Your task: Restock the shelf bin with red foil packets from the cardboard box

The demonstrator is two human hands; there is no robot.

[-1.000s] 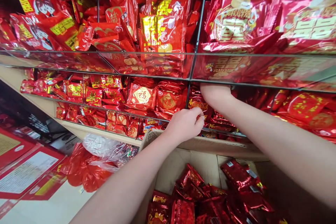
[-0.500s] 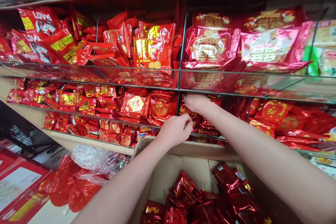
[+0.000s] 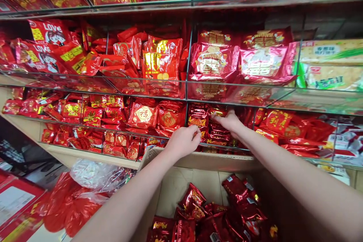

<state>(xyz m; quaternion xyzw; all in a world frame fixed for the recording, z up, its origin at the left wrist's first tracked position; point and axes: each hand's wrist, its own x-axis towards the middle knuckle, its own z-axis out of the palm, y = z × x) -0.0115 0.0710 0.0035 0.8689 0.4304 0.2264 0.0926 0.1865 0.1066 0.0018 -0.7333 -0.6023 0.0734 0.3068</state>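
- Right hand (image 3: 228, 121), centre-right: tight headroom between the clear shelf front (image 3: 314, 100) above and stacked foil packets (image 3: 219, 132) below; far fingertips hidden, so its grip I can't tell.
- Left hand (image 3: 184, 141), centre, fingers curled inward near the cardboard box (image 3: 198, 162)'s rim; holding anything? Can't tell.
- Lower centre: open room along the box's back wall, then crinkled, shiny dark-red packets (image 3: 195, 200) heaped, bottom frame edge cutting them off.
- Lower left: glossy, crumpled red plastic bag (image 3: 75, 208).

I'm standing in a shop, a snack shop by the look of it: tiered shelves (image 3: 93, 158) with clear panels (image 3: 320, 101), shiny wrapped packets (image 3: 198, 120) grouped by design, and dark red packets (image 3: 194, 198) heaped in an open carton (image 3: 181, 177).
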